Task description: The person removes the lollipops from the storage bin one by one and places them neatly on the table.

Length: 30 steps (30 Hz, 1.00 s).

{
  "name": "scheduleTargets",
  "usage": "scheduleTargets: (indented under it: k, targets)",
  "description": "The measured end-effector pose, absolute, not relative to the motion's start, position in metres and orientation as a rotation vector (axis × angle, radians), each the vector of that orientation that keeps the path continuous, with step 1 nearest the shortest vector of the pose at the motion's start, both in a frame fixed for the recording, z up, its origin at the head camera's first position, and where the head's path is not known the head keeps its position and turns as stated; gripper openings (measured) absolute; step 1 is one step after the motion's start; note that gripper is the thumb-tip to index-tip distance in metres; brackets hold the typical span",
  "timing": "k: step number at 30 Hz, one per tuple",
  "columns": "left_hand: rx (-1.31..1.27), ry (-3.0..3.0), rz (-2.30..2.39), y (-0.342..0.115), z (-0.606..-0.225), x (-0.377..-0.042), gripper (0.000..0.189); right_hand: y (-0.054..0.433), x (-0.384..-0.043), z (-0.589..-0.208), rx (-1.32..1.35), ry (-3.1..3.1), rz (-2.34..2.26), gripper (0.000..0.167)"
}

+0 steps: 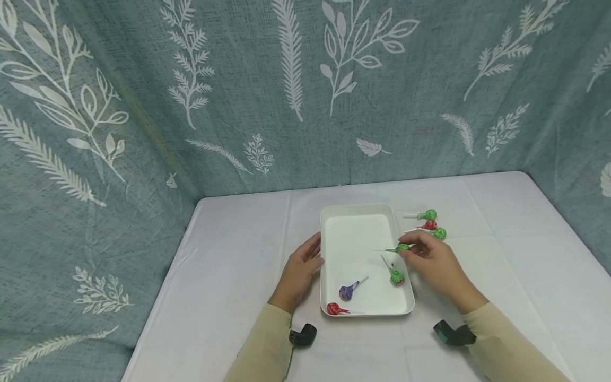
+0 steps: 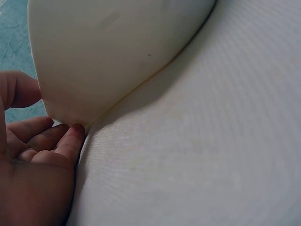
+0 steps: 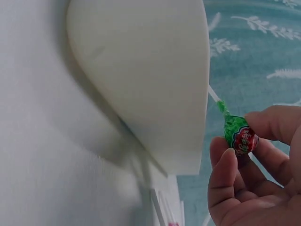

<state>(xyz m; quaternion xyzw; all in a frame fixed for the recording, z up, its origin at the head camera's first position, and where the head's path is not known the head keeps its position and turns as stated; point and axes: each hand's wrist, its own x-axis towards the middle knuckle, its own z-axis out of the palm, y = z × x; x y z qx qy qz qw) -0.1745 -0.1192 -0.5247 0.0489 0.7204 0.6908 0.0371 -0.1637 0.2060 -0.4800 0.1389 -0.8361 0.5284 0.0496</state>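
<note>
A shallow white tray (image 1: 353, 228) lies on the table with a green-wrapped lollipop (image 1: 396, 277), a purple one (image 1: 347, 292) and a red one (image 1: 335, 309) inside. My left hand (image 1: 300, 268) holds the tray's left side, thumb at the rim and fingers bent against the outer wall (image 2: 117, 56). Over the tray's right edge, my right hand (image 1: 431, 262) pinches another green lollipop (image 3: 239, 135) by its wrapped head between thumb and fingers. Its white stick points left, over the tray's inside.
Right of the tray, beyond my right hand, lie two green lollipops, the farther one (image 1: 429, 214) and the nearer one (image 1: 439, 233), with a red lollipop (image 1: 429, 225) between them. A white cloth (image 1: 248, 254) covers the table. Behind hangs a leaf-patterned teal curtain (image 1: 267, 106).
</note>
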Motion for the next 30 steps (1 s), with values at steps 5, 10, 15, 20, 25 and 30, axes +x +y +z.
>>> scheduleTargets:
  k: [5, 10, 15, 20, 25, 30]
  targets:
    - [0.158, 2.201, 2.128, -0.119, -0.525, -0.174, 0.065, 0.216, -0.164, -0.484, 0.370, -2.533, 1.596, 0.022]
    - [0.155, 2.200, 2.126, -0.120, -0.525, -0.175, 0.065, 0.225, -0.164, -0.486, 0.370, -2.478, 1.550, 0.022]
    - [0.143, 2.202, 2.120, -0.120, -0.525, -0.175, 0.065, 0.234, -0.162, -0.485, 0.328, -2.484, 1.523, 0.023]
    - [0.153, 2.197, 2.126, -0.120, -0.527, -0.176, 0.065, 0.245, -0.158, -0.482, 0.258, -2.552, 1.503, 0.024]
    - [0.145, 2.209, 2.112, -0.120, -0.525, -0.175, 0.065, 0.254, -0.155, -0.483, 0.210, -2.611, 1.489, 0.027]
    - [0.176, 2.217, 2.108, -0.120, -0.525, -0.174, 0.065, 0.263, -0.153, -0.484, 0.139, -2.635, 1.480, 0.029]
